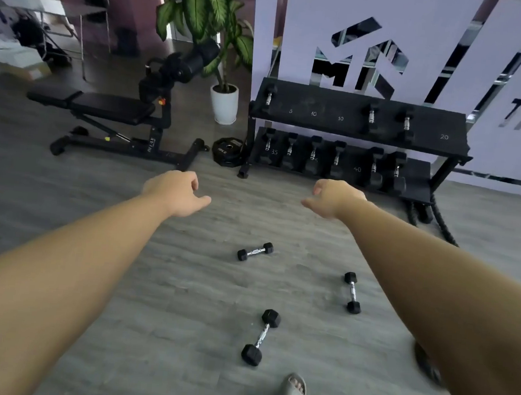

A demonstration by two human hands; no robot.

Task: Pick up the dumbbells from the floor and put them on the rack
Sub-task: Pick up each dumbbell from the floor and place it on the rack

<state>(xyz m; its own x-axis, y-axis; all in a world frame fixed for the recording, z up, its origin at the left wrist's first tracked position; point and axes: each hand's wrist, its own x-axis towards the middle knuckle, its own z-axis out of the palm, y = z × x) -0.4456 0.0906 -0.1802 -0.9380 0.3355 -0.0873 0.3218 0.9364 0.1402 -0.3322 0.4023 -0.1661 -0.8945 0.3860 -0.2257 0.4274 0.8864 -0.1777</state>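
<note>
Head view: both bare arms reach forward over a grey wood-pattern floor (pixel 181 300), hands well above it.
Left hand (pixel 176 193): empty, fingers loosely curled, thumb pointing toward the right hand — touching nothing.
Right hand (pixel 334 199): empty too, fingers loosely bent and spread, palm down.
Far dumbbell (pixel 255 251): lies on the floor between the arms, angled.
Right dumbbell (pixel 352 292): on the floor just beside the right forearm, nearly lengthwise.
Near dumbbell (pixel 261 337): on the floor nearest the camera, above a foot in a grey slipper (pixel 292 392).
Rack (pixel 354 123): black, two tiers, against the wall — three dumbbells on top, six below.
Beside the rack: weight plate (pixel 228 152), potted plant (pixel 224 52), black bench (pixel 103 108).
</note>
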